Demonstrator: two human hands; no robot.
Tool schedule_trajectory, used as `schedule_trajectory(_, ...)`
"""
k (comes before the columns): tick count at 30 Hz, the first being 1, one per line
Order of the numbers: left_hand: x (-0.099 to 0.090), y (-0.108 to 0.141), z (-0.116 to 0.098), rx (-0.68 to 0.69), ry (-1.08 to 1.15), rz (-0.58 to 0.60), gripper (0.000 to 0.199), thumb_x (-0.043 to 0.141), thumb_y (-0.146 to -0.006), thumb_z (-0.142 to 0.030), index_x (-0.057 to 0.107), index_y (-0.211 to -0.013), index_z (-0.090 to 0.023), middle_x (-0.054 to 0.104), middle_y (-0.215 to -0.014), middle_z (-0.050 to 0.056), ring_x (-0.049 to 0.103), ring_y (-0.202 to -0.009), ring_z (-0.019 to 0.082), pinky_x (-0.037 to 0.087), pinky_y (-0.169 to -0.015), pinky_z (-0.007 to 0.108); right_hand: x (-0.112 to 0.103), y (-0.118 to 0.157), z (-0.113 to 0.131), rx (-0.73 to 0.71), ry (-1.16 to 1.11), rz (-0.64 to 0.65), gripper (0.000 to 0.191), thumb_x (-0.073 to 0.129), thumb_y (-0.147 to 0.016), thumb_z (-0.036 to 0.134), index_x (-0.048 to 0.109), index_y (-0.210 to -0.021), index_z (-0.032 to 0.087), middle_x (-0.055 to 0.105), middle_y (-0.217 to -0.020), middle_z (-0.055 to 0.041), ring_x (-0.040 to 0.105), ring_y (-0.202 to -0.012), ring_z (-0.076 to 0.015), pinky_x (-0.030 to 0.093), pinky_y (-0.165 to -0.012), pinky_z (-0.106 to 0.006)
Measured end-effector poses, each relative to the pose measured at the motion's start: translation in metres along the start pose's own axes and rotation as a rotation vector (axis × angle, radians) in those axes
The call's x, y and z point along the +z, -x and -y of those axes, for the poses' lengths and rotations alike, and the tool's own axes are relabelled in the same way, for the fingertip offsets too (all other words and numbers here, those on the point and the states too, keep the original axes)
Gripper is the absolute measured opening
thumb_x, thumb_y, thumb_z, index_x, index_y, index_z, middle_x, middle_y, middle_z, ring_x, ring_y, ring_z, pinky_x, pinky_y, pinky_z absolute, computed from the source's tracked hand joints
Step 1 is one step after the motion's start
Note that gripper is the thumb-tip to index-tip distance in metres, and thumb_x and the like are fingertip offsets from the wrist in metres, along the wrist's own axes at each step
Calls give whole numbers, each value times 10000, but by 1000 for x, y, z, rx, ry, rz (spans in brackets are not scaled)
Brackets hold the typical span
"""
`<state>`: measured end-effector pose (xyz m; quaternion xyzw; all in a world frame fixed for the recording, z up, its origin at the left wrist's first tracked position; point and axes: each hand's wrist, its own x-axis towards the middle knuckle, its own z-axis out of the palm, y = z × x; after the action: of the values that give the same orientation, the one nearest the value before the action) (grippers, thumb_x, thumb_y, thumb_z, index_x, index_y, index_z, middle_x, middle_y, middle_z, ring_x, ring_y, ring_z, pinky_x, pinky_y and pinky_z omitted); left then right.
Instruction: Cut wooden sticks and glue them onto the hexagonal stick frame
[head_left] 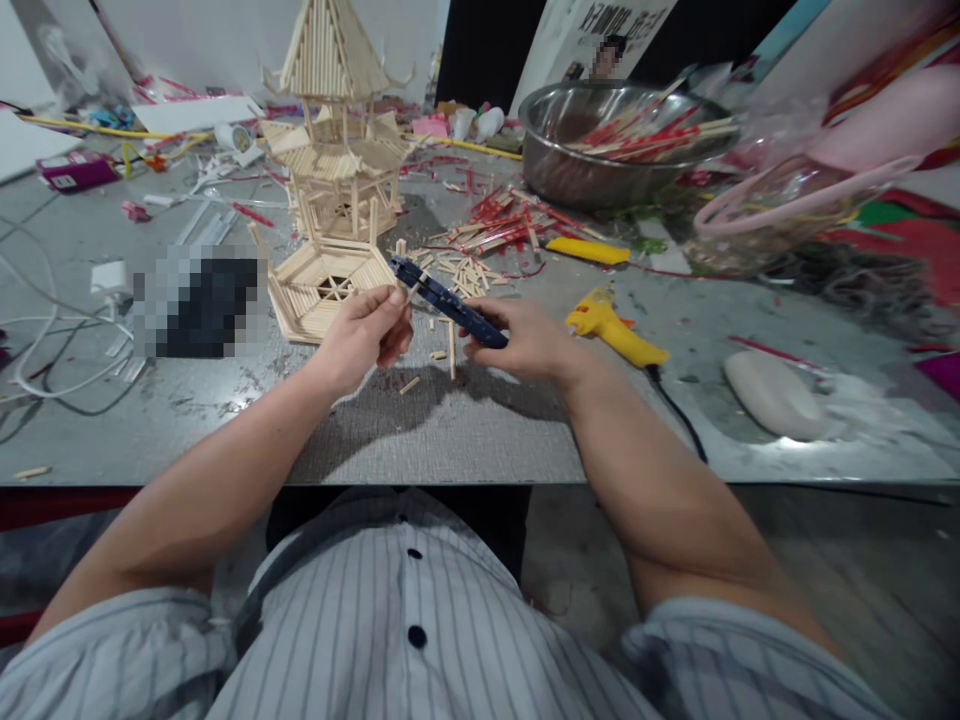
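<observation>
My right hand point(514, 335) is wrapped round a dark blue cutter-like tool point(457, 308), whose far end points up and left. The fingers of my left hand point(373, 332) pinch a thin wooden stick point(413, 290) that meets the tool near its jaws. Just beyond my left hand lies a hexagonal tray-like base of sticks point(300, 295) with raised edges. Behind it stands a tiered pagoda model point(326, 150) made of pale sticks. Short cut stick pieces point(469, 273) are scattered behind the tool, and a few more lie below it.
A yellow glue gun point(619, 328) with a black cord lies to the right, near a white oval object point(772, 393). Farther back are a yellow cutter point(587, 250), red-wrapped sticks point(510, 218) and a metal bowl point(551, 150). White cables point(49, 290) run along the left.
</observation>
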<state>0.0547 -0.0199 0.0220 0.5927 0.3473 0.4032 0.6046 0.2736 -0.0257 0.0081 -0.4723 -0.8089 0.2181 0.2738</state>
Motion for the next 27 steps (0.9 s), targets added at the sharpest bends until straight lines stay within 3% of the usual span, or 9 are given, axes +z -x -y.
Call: schedule_trajectory(27,2,1,-4,-26,41,-2,334,459,-949,-411,426,-703,-187,475,-466,-60,369,-341,34,274,-346,154,-1,0,1,36,-32,26,402,578,-613,280,639,-997,181,672,-869,-52,619,-804,-223,474,-754,-358)
